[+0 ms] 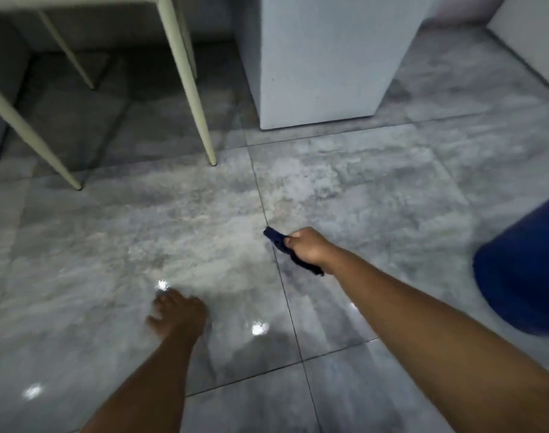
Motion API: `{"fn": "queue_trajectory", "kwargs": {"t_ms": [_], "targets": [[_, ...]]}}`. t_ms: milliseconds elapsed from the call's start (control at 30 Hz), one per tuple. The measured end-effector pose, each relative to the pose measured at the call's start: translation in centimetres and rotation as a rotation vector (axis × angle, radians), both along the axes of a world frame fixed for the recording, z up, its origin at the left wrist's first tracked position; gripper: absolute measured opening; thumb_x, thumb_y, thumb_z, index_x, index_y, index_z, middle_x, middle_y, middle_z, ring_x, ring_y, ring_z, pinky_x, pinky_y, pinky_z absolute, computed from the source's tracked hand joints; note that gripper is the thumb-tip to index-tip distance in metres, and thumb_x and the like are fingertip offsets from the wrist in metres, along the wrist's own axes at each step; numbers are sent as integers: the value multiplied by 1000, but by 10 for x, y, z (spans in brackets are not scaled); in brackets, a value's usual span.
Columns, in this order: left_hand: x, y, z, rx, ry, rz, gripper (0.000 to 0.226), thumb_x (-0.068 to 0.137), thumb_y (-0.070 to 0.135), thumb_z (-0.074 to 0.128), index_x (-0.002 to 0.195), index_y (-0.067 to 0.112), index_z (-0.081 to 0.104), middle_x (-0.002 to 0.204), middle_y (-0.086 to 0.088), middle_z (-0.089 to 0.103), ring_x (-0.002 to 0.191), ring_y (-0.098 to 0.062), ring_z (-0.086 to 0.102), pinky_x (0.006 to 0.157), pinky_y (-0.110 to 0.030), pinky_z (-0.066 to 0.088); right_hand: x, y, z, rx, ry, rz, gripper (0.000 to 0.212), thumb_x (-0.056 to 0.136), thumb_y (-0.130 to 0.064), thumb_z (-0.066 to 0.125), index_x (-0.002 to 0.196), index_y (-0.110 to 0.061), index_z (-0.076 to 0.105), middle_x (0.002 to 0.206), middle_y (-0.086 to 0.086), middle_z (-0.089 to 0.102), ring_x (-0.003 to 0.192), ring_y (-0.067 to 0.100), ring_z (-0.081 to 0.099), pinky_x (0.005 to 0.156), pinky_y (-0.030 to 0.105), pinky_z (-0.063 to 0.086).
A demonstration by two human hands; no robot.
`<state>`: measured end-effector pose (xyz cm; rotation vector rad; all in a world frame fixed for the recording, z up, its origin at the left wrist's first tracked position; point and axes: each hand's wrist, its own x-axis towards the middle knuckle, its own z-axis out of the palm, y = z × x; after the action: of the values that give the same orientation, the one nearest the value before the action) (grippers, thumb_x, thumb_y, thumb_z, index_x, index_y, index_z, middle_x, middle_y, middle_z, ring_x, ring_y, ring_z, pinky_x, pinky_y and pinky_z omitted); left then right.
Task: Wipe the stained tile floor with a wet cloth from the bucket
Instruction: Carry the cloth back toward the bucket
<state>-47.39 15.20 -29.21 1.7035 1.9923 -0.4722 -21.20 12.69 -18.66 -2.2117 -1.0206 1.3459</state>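
Note:
My right hand grips a dark blue cloth and holds it down on the grey tile floor, right on a grout line. The cloth sticks out past my fingers toward the far left and trails back under my wrist. My left hand rests flat on the wet, shiny tile nearer to me, fingers spread, holding nothing. A pale whitish stained patch spreads over the tiles between and beyond both hands. The blue bucket stands at the right edge, partly cut off.
Cream chair legs stand at the far left, with dark shadow under the seat. A white block-shaped cabinet or pillar rises at the far centre. Another white surface sits in the far right corner. Light glints show on the wet floor near me.

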Motion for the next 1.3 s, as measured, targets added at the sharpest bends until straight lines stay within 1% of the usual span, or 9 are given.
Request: {"fn": "queue_trajectory", "kwargs": {"t_ms": [300,467,567,800,933,1033,1133,1233,1300], "targets": [[163,-20,135,151,-112,-851,59,103,39,11,153,10,-3,162,-8,-6,148,-21,-5,119,-46,-1,123,-142,156,133,-68,-463,27,100,-22,46,95,-5,66,80,11,60,62,18,52,53,22,37],[235,-62,184,229,-185,-1044,60,103,41,10,153,9,-3,161,-10,-6,148,-22,-6,119,-46,-3,165,-212,217,327,-588,-708,36,102,-20,39,130,-6,57,120,19,63,107,34,58,84,34,42],[266,-84,206,282,-220,-1146,60,103,41,9,152,9,-5,161,-10,-9,148,-22,-9,119,-45,-5,193,-243,216,217,-851,-835,44,104,-23,32,146,-7,35,133,22,54,124,41,45,107,49,34],[305,-115,221,331,-216,-1277,59,104,38,10,152,8,-6,161,-12,-10,148,-23,-11,118,-44,-6,219,-276,156,-221,-663,-582,64,101,-43,23,154,-15,0,160,9,14,143,35,20,115,54,2],[312,-119,216,306,-186,-1285,59,104,38,9,152,7,-6,161,-12,-10,147,-24,-12,118,-44,-7,238,-296,177,-77,-450,-464,58,99,-23,38,152,-15,16,145,14,41,126,34,42,110,44,28],[317,-119,215,298,-174,-1283,59,104,38,9,152,8,-6,161,-12,-10,147,-24,-12,118,-44,-6,238,-307,176,-116,-629,-364,57,97,-17,46,150,-18,25,131,12,55,111,31,55,89,37,46],[324,-116,215,312,-181,-1275,59,104,38,11,152,8,-4,161,-12,-9,148,-23,-11,118,-43,-6,224,-303,162,-194,-960,-355,52,97,-17,47,146,-21,28,123,8,60,103,29,60,71,33,44],[326,-116,220,290,-174,-1271,59,104,38,10,152,8,-6,160,-12,-10,147,-23,-12,118,-43,-6,217,-298,147,-202,-1035,-413,56,95,-13,46,147,-16,24,134,6,53,112,27,56,88,38,46],[324,-115,234,277,-126,-1280,59,104,38,8,151,7,-7,160,-14,-12,147,-24,-13,119,-43,-6,220,-294,147,-233,-974,-422,63,98,-17,42,153,-14,11,153,5,33,133,25,40,109,38,31]]}}
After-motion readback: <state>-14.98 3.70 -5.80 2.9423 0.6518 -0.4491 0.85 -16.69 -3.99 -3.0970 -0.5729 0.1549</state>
